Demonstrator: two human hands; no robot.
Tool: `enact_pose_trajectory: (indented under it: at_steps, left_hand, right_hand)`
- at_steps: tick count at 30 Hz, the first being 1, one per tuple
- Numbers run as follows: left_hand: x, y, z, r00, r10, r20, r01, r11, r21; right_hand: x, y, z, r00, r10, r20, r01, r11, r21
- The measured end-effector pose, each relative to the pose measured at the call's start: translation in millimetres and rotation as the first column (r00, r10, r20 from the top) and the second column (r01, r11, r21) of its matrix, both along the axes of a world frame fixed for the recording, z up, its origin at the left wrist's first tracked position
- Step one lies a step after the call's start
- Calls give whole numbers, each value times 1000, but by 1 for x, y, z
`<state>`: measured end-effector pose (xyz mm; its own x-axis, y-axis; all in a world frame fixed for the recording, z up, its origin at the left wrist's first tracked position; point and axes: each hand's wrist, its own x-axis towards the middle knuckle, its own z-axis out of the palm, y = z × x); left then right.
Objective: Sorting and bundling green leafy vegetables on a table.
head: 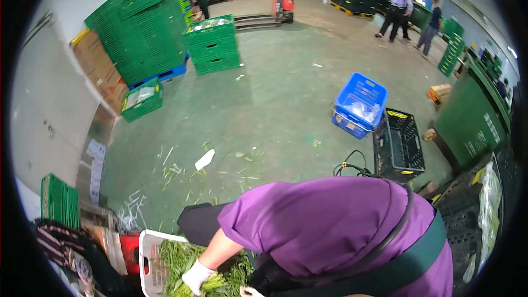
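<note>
My right hand (197, 277), in a white glove, grips a bunch of light green vegetable stems (212, 284). The bunch lies over a white plastic basket (147, 236) heaped with leafy greens (177, 251). At the bottom edge, part of my left hand (251, 292) shows in a pale glove beside the leaves. The frame cuts it off, so its hold is hidden. My purple sleeve (247, 214) and a dark green apron strap (429, 251) fill the lower right.
Scraps of greens (198, 181) litter the green floor. A blue crate (361, 95) and a black crate (398, 144) stand right, near a green bin (470, 111). Stacked green crates (140, 37) and a red pallet truck (284, 6) stand farther back. Several people are in the background.
</note>
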<state>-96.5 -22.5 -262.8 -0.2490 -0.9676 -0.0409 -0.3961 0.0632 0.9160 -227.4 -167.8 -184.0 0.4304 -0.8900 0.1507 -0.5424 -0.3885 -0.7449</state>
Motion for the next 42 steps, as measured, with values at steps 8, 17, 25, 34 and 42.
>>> enact_pose_trajectory:
  at_steps: [8,17,25,34,42]
  left_hand:
    - [-25,9,10,1000,-13,21,13,1000,6]
    - [-29,17,11,998,63,-11,-63,998,20]
    - [27,51,17,928,362,88,-367,929,54]
    - [53,50,40,939,319,-128,-322,947,-3]
    - [13,-9,166,639,418,-646,-330,907,261]
  right_hand:
    - [-12,5,14,1000,28,9,-26,992,-120]
    - [-38,16,18,989,134,66,-120,974,-190]
    - [-110,84,61,539,-240,807,-435,741,511]
    - [-43,78,101,148,-610,779,-899,246,363]
    - [-41,77,87,123,-556,822,-957,154,247]
